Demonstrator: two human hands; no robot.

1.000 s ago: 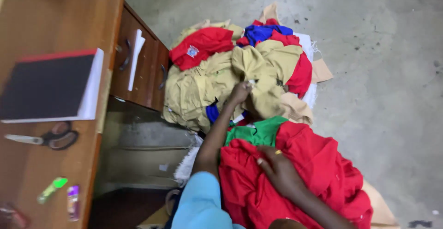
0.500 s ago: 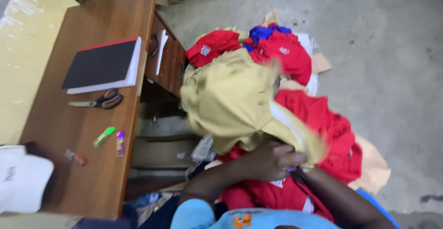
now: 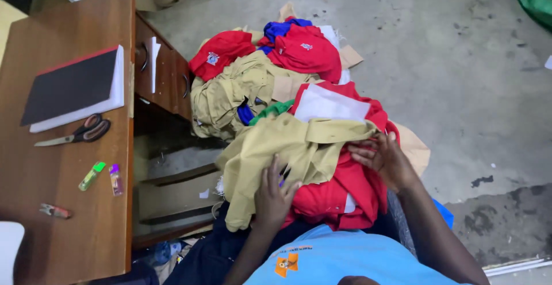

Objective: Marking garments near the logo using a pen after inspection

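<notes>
A khaki garment (image 3: 299,147) lies spread over red garments (image 3: 345,193) on my lap. My left hand (image 3: 273,196) rests flat on the khaki cloth's near side, fingers apart. At the cloth's right edge, where it meets the red fabric, my right hand (image 3: 382,160) has its fingers curled on the khaki. A white paper sheet (image 3: 330,106) lies on the red fabric just beyond. Further out, a pile of clothes (image 3: 253,72) in red, khaki, blue and green sits on the floor.
A wooden desk (image 3: 57,204) stands at my left with a black notebook (image 3: 72,87), scissors (image 3: 77,133), a green lighter (image 3: 92,176) and a purple lighter (image 3: 116,180). Its drawers (image 3: 164,75) face the pile. The grey concrete floor (image 3: 460,89) extends to the right.
The khaki garment was pulled from the floor pile, lifted up in front of me, and now lies laid over the red clothes on my lap. My view has swung left and right.
</notes>
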